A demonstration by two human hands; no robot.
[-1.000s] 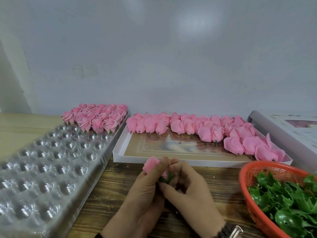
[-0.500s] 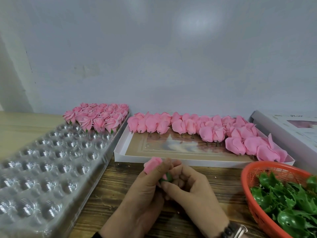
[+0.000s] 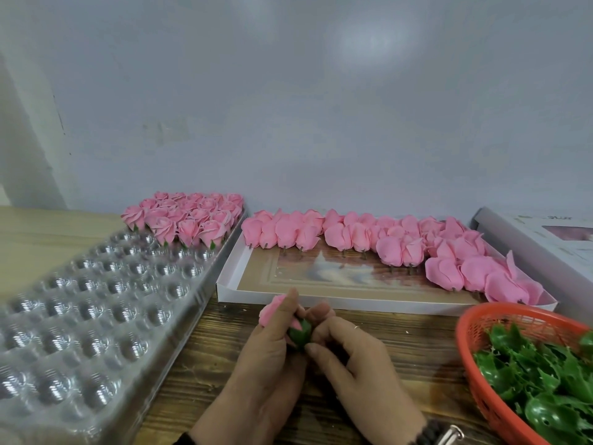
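Over the wooden table's front middle, my left hand [image 3: 266,358] grips a pink rose head [image 3: 269,311] between thumb and fingers. A green calyx cup [image 3: 300,334] sits at the flower's base, and my right hand [image 3: 349,364] pinches it with thumb and fingertips. Much of the flower is hidden behind my left thumb. The two hands touch each other around the piece.
A clear blister tray [image 3: 80,316] with several empty cups lies at the left, finished pink roses [image 3: 189,220] standing at its far end. A white shallow box [image 3: 231,284] holds rows of pink flower heads [image 3: 385,242]. An orange basket [image 3: 465,342] of green calyxes [image 3: 539,374] sits right, near another white box [image 3: 532,252].
The green calyx has come further into view at the flower's base, and my right fingers have shifted lower on it. Both hands stay in about the same place.
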